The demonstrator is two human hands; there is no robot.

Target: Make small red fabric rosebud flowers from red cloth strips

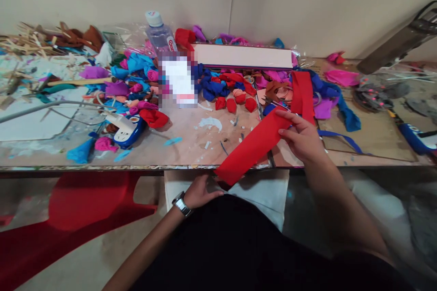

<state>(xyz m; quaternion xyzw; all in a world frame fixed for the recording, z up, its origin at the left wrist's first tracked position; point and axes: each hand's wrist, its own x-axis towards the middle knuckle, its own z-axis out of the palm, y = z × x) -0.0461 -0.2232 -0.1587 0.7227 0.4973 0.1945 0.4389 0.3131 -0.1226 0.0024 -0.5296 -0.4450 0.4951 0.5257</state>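
A long red strip of what looks like crepe paper (254, 148) slants from over the table down past its front edge. My right hand (303, 138) pinches its upper end between thumb and fingers. At the strip's lower end is my left hand (201, 192), wearing a metal watch (182, 203). Its thumb is stretched out, apart from the fingers, whose tips are partly hidden behind the strip. Beyond my right hand lies another red length (302, 93), folded over. Several small red wrapped buds (232, 103) lie near the table's middle, beside dark blue crumpled paper (211, 86).
A clear bottle (160, 36) stands at the back, beside a blurred patch. A long pale box (242, 56) lies along the wall. Left are a blue-and-white power strip (128, 132), cables and wooden sticks (30, 41). A dark tumbler (398, 41) leans at right; a red chair (88, 204) stands below.
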